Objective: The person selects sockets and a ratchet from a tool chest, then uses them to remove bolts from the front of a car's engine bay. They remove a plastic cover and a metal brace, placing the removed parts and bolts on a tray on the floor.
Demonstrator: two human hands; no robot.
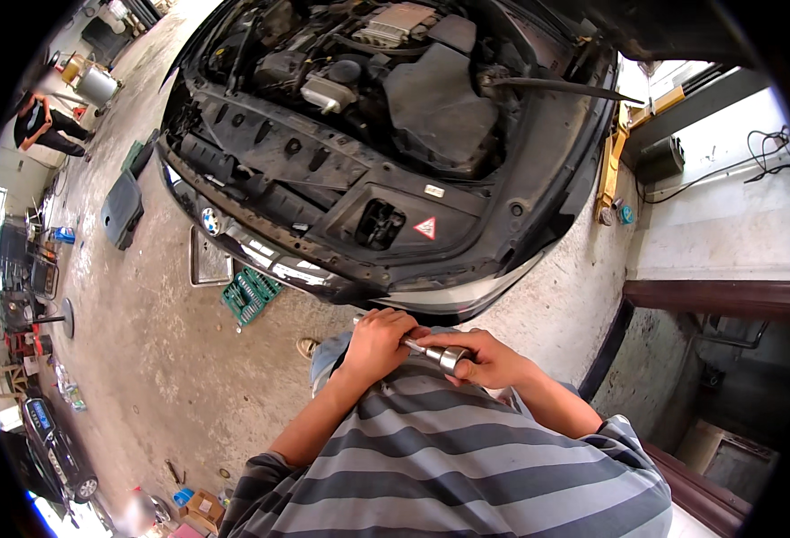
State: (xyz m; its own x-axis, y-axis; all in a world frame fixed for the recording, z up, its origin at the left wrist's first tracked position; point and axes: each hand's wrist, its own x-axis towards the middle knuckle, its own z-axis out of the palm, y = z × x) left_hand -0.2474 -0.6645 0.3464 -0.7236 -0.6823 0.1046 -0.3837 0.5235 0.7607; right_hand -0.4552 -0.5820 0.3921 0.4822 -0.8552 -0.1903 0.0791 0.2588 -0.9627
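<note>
Close in front of my striped shirt, both hands hold a shiny metal socket wrench (pixel 419 346). My left hand (pixel 381 342) is closed round its shaft, and a short metal end sticks out beyond the knuckles. A wide round socket (pixel 450 360) sits at the tool's right end. Fingers of my right hand (pixel 489 360) wrap round this socket and reach along the shaft toward the left hand. The tool's middle is partly covered by my fingers. Just beyond my hands is the front bumper of a dark car (pixel 449 300), its engine bay (pixel 395 99) uncovered.
A green socket-set case (pixel 250 296) lies unfolded on the floor beside a metal tray (pixel 208 260). Dark plastic covers (pixel 123 208) lie farther left. A yellow lift arm (pixel 612 166) stands right of the car. Another person (pixel 41 125) is at the far left. A sunken pit (pixel 655 359) lies at right.
</note>
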